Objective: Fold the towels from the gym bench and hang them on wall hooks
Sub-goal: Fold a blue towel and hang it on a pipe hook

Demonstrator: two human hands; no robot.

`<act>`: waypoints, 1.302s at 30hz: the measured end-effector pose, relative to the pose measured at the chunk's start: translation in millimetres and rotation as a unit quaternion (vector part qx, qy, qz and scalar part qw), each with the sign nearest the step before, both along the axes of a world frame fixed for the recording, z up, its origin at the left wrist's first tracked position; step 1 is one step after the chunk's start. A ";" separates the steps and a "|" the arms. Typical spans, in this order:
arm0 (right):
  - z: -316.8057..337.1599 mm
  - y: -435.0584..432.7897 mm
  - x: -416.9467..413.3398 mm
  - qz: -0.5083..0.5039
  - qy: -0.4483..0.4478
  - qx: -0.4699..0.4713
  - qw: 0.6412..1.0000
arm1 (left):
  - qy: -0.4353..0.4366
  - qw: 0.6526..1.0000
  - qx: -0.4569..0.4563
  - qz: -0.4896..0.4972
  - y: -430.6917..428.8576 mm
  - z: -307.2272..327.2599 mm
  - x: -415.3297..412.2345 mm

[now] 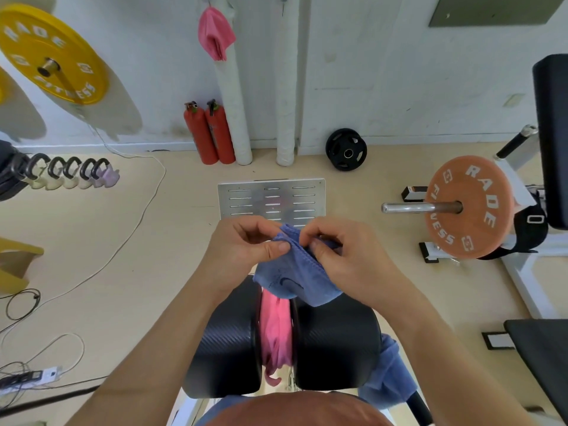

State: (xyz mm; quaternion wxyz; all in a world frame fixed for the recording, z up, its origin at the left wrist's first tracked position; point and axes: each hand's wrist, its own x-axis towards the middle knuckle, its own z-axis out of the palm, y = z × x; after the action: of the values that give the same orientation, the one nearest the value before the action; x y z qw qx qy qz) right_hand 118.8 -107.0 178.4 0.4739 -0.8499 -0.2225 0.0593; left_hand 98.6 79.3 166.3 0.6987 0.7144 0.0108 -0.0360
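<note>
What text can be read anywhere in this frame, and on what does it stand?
"RADE FITNESS" on the yellow plate on the wall.
"RADE FITNESS" on the orange plate on the bar at right.
Small square logos on both plates: too small to read.
Dark mark on the blue towel in the hands: no readable letters.
Labels on the extinguishers: unreadable.

Gym room, yellow weight plate, kettlebells, padded bench
</note>
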 end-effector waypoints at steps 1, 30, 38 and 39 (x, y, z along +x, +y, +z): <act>1.7 0.3 -0.2 -0.001 -0.004 0.000 1.000 | -0.004 1.000 0.000 0.007 -0.2 -0.1 0.4; 30.5 25.6 39.0 0.127 -0.021 -0.203 0.971 | -0.048 0.989 0.117 0.074 -0.9 0.7 -1.8; 54.7 26.9 49.4 0.191 0.014 -0.168 0.967 | -0.010 0.967 0.249 -0.047 4.2 -23.8 -5.0; 58.9 26.4 52.1 0.201 0.026 -0.162 0.966 | 0.010 0.963 0.261 -0.064 1.8 -27.2 -2.9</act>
State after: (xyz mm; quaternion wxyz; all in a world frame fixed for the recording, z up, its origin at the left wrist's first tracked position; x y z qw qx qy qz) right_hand 170.9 -80.6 237.4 0.3137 -0.8512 -0.3641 0.2110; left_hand 95.7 81.1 139.0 0.4838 0.8710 -0.0191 -0.0833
